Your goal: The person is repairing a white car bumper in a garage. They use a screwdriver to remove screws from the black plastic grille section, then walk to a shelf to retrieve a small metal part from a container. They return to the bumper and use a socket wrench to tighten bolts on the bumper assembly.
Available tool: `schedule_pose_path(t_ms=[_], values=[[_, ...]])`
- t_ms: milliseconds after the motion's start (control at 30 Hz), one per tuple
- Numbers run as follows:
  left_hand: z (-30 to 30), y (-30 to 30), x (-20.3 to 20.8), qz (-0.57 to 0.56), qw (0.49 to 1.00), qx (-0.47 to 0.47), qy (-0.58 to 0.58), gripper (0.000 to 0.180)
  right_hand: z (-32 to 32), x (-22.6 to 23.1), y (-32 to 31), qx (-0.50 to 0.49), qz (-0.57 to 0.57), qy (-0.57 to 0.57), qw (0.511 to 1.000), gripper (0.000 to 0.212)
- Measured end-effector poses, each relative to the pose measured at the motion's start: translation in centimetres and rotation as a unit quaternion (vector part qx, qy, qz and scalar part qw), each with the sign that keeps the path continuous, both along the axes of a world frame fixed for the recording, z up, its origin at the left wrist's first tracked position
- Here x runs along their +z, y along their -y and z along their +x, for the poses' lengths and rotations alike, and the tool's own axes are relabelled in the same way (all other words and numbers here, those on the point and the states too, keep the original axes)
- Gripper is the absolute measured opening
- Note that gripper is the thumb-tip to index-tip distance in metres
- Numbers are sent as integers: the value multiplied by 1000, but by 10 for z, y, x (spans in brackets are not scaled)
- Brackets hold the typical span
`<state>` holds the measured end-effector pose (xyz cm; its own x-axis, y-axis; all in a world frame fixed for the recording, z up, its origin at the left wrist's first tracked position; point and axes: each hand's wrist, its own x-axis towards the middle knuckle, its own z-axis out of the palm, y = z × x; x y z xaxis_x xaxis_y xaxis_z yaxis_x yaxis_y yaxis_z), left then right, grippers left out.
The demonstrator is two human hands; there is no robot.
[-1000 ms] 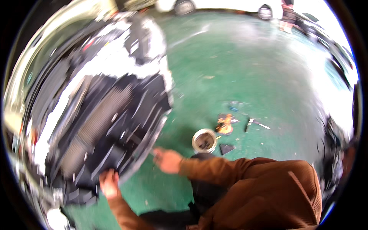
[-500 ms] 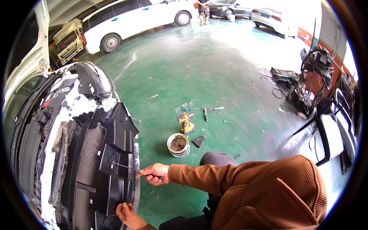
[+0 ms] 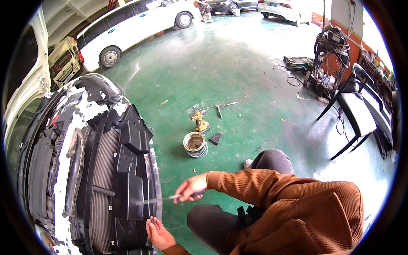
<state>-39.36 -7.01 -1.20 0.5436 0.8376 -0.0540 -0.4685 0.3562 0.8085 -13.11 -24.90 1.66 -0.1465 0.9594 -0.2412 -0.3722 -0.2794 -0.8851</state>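
Observation:
My right hand (image 3: pixel 189 189) is closed round the dark handle of a screwdriver (image 3: pixel 170 198). The long shaft points left across the edge of a black plastic panel (image 3: pixel 132 165), and its tip is blurred. Lower down, my left hand (image 3: pixel 159 234) is beside the panel's outer edge, palm partly turned up. Its thumb and fingers pinch together at a small dark bit that is too small to name. The panel sits at the front of a car with its bumper off, next to a ribbed radiator (image 3: pixel 104 163).
On the green floor stand an open metal can (image 3: pixel 195 145) and a yellow cordless drill (image 3: pixel 199 120). A black wedge-shaped piece (image 3: pixel 215 138) and a hammer (image 3: pixel 219 111) lie nearby. Right are a chair (image 3: pixel 357 117) and a cable-draped cart (image 3: pixel 333 55). A white van (image 3: pixel 136 27) stands behind.
My right hand and the screwdriver have moved down toward my left hand, the tip leaving its earlier spot on the panel. My left hand has turned more palm-up. The view has shifted.

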Motion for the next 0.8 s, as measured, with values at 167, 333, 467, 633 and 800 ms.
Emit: schedule_pose_path(t_ms=[167, 333, 467, 633, 800], values=[[5, -20, -17, 45, 994, -33, 90, 34, -50, -1, 0, 38, -25, 128, 991, 35], [18, -23, -6, 68, 996, 16, 63, 34, -63, -9, 10, -2, -22, 135, 991, 38], [12, -24, -8, 44, 996, 21, 72, 35, -66, -15, 19, -18, -26, 138, 990, 39], [-26, -12, -15, 19, 996, 76, 41, 33, -88, -30, 9, 17, -28, 177, 984, 40], [-58, 0, -27, 56, 995, 80, -29, 31, -105, -48, -4, 63, -24, 217, 974, 42]])
